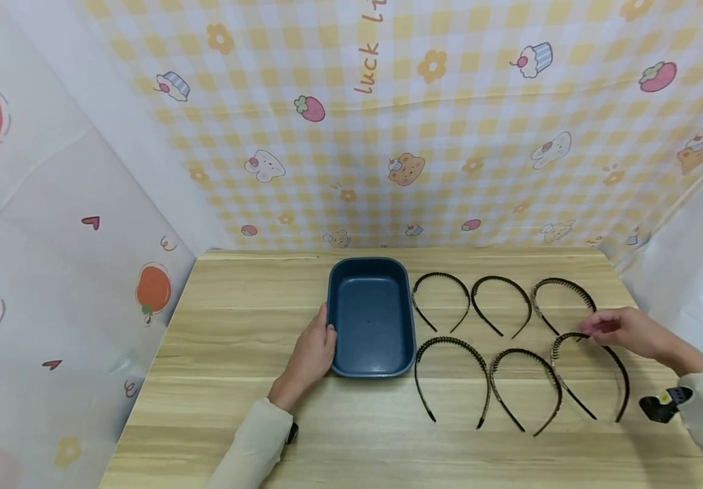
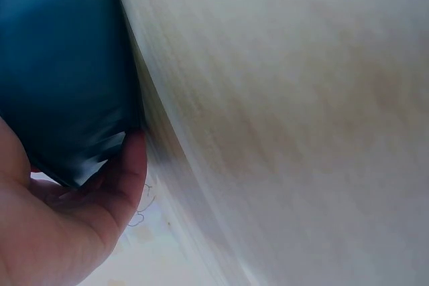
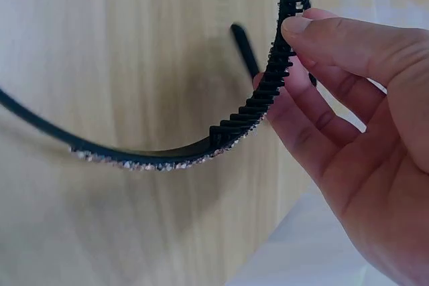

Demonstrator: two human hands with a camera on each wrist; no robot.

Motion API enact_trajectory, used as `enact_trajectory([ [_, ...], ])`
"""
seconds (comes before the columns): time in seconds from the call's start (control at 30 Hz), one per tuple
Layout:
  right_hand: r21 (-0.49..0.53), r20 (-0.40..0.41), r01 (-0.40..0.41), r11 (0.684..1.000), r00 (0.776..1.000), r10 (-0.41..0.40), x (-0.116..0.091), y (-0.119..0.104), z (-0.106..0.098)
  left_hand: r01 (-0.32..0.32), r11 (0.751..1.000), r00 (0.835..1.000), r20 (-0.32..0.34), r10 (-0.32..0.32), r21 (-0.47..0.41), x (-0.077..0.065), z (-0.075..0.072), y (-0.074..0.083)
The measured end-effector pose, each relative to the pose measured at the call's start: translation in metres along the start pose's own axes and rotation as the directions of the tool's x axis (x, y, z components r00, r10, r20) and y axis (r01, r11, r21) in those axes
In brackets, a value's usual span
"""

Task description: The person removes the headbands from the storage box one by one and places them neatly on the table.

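Note:
A dark blue rectangular tray (image 1: 369, 374) stands on the table, its inside bare. My left hand (image 1: 313, 348) grips its left side, thumb at the rim; in the left wrist view, fingers curl round the tray's edge (image 2: 67, 85). At the right, my right hand (image 1: 626, 331) pinches the top of a black toothed headband (image 1: 623, 373), the lower right one. Up close, the right wrist view has thumb and fingers on that headband's toothed band (image 3: 258, 102), with glittery stones along its outer side.
Several other dark headbands lie right of the tray in two rows, among them an upper right one (image 1: 562, 280) close to my right hand and a lower middle one (image 1: 559, 401) overlapping the pinched one. A patterned cloth (image 1: 437, 136) hangs behind the wooden table (image 1: 235, 305).

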State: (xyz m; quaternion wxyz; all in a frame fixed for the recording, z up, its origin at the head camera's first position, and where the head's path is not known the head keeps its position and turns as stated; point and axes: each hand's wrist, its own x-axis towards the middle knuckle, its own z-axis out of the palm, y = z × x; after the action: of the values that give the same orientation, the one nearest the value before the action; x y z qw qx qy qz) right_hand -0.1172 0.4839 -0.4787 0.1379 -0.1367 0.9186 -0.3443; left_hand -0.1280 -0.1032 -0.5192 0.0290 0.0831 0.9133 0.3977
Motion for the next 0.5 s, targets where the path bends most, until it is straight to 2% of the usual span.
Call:
enact_trajectory([
  [0.23, 0.027, 0.021, 0.014, 1.000, 1.000, -0.015, -0.013, 0.015, 0.001, -0.007, 1.000, 1.000, -0.001, 0.007, -0.002, 0.001, 0.001, -0.001],
  [0.5, 0.004, 0.055, -0.048, 0.999, 0.997, 0.048, -0.018, 0.022, 0.003, -0.006, 1.000, 1.000, 0.000, 0.006, -0.007, 0.001, 0.001, -0.003],
])
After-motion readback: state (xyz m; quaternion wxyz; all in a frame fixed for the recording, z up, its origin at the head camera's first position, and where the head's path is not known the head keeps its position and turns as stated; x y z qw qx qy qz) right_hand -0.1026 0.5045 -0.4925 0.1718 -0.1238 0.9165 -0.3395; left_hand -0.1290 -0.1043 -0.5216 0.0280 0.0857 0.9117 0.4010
